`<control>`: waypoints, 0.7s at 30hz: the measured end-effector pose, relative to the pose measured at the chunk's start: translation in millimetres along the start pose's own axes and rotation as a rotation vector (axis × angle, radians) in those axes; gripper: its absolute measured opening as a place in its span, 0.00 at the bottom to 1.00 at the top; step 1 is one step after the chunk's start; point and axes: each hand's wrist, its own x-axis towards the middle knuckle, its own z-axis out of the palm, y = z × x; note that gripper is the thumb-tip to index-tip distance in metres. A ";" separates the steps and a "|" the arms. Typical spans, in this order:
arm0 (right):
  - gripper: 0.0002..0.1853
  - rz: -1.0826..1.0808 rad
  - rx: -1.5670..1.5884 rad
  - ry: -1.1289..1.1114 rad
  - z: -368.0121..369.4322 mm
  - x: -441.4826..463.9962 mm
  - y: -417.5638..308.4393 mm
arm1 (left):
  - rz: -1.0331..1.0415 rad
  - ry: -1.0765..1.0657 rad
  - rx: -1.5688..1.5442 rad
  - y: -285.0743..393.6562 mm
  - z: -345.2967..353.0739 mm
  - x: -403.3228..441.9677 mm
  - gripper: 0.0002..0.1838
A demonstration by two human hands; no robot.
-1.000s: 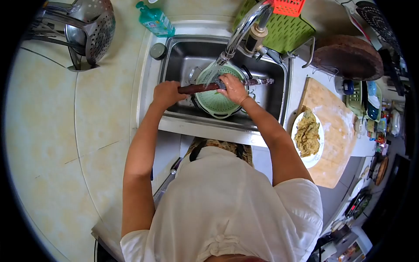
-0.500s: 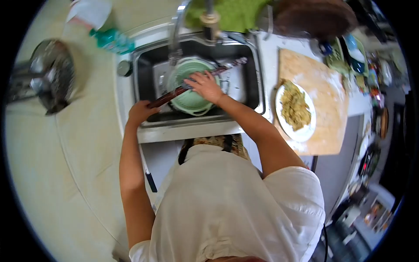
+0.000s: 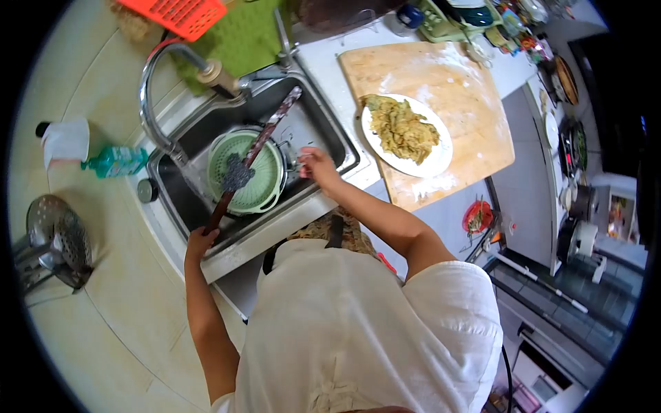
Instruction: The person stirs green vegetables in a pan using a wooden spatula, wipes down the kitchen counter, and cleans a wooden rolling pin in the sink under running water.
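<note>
My left hand [image 3: 201, 242] is closed around the lower end of a long dark wooden rolling pin [image 3: 265, 134]. The pin slants over the sink [image 3: 330, 113], with whitish patches towards its far end. A grey steel wool scrubber [image 3: 237, 173] sits on the pin's middle, above a light green colander [image 3: 265, 180] in the basin. To the right of the colander, my right hand [image 3: 317, 167] hovers over the sink's near side, fingers loosely apart and holding nothing. The curved faucet [image 3: 148, 103] rises at the sink's left back.
On the right, a floury wooden board [image 3: 475, 131] carries a white plate [image 3: 441, 162] of yellowish food. A green bottle [image 3: 117, 162] and small jar [image 3: 147, 191] stand left of the sink. Farther left is a perforated metal strainer [image 3: 58, 234]. An orange basket [image 3: 179, 14] is at the back.
My right hand has come off the rolling pin and moved right, leaving the steel wool scrubber on it. My left hand still grips the pin's end. The view has turned.
</note>
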 end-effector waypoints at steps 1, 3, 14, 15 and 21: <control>0.16 0.001 0.119 0.135 -18.3 2.7 -7.8 | -0.002 -0.003 -0.019 -7.8 0.2 4.4 0.19; 0.14 -0.049 0.332 0.303 -50.4 5.5 -26.4 | -0.004 -0.024 -0.044 -10.1 2.0 6.5 0.18; 0.15 -0.105 0.857 0.527 -78.2 11.7 -55.4 | -0.019 -0.029 -0.091 8.5 1.9 -7.0 0.17; 0.16 -0.102 0.906 0.518 -85.7 17.3 -55.7 | -0.031 -0.034 -0.079 11.7 -0.5 -10.1 0.17; 0.18 -0.106 0.769 0.524 -172.2 58.8 -96.5 | 0.063 -0.007 -0.060 3.7 3.8 -12.3 0.16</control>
